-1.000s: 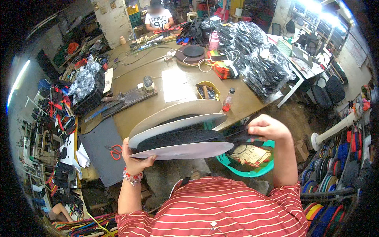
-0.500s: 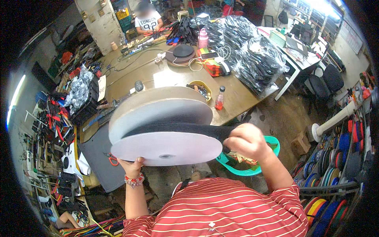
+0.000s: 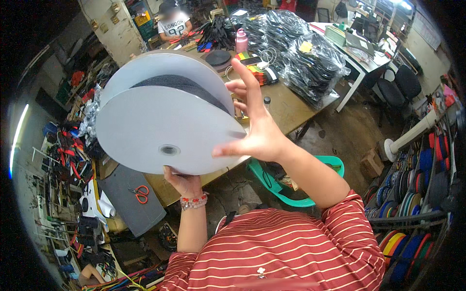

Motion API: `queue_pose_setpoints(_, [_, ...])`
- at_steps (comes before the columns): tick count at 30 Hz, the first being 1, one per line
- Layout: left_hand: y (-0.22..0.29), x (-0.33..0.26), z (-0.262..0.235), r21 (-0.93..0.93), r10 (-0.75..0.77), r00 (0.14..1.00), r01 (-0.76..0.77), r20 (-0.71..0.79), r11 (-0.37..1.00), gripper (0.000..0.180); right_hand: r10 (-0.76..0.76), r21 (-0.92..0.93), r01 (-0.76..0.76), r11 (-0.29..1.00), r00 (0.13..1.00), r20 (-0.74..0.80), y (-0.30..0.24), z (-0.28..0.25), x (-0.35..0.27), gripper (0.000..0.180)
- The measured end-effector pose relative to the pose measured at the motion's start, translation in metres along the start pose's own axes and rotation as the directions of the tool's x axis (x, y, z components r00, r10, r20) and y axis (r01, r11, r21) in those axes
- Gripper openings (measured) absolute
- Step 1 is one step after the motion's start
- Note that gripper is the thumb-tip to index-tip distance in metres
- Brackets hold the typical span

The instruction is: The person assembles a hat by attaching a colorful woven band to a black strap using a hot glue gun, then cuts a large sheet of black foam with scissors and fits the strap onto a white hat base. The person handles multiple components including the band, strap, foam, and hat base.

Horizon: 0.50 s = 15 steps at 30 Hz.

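A large spool with two pale grey flanges and a black woven strap wound between them is held up tilted in front of me. My left hand grips its lower edge from below, most of the fingers hidden behind it. At the spool's right side my right hand is spread wide. Its thumb lies across the near flange, slightly blurred, and its fingers stretch up beyond the far side; whether they touch the spool I cannot tell.
Behind the spool stands a wooden table bearing plastic-wrapped black bundles, a pink bottle and a dark roll. Red-handled scissors lie on a grey sheet. A green basin is below my right forearm. A person sits at the far end.
The spool has moved up and left, its near flange now facing me more. My right hand has let go of the strap's end and opened beside the spool.
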State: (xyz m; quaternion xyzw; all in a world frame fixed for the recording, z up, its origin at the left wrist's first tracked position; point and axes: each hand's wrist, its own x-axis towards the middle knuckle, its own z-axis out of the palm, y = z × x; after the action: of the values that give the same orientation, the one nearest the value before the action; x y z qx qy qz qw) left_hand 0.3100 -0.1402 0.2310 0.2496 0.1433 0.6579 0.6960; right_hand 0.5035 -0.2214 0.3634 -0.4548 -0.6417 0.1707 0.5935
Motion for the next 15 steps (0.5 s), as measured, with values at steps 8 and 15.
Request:
queue_pose_setpoints(8, [-0.011, -0.004, -0.010, -0.168, -0.106, 0.990, 0.121, 0.094, 0.978, 0.069, 0.246, 0.361, -0.269, 0.893, 0.963, 0.111, -0.001, -0.005, 0.023, 0.100])
queue_pose_setpoints(15, [-0.030, 0.002, -0.064, 0.020, -0.279, 0.960, 0.279, 0.013, 0.960, 0.072, -0.020, -0.153, 0.049, 0.987, 0.982, 0.188, -0.026, -0.005, 0.027, 0.053])
